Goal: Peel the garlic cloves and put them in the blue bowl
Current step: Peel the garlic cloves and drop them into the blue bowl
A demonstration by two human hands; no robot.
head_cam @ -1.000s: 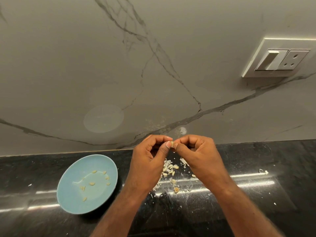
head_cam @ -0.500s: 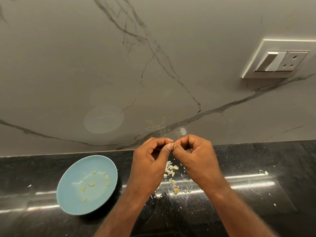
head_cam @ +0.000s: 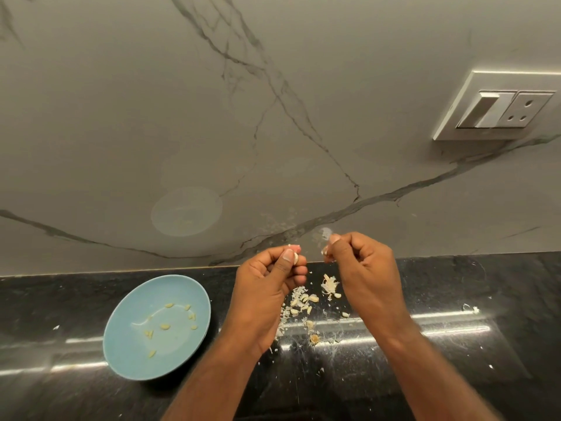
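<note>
**Hands apart: clove in left grip, skin in right**

Left hand [head_cam: 267, 296] is pinching a garlic clove [head_cam: 295, 257] between thumb and forefinger, grip curled tight on it, above the back edge of the desk [head_cam: 455, 360]. Right hand [head_cam: 367, 275] is holding a scrap of skin [head_cam: 325, 252] at its fingertips, grip closed on it, near the left hand but not touching. Loose skins [head_cam: 303, 302] are lying on the desk below and between the hands. Blue bowl [head_cam: 121, 344] is sitting at left, near the left wrist, holding several peeled cloves [head_cam: 165, 326]. Wall socket [head_cam: 498, 107] is showing upper right.
</note>
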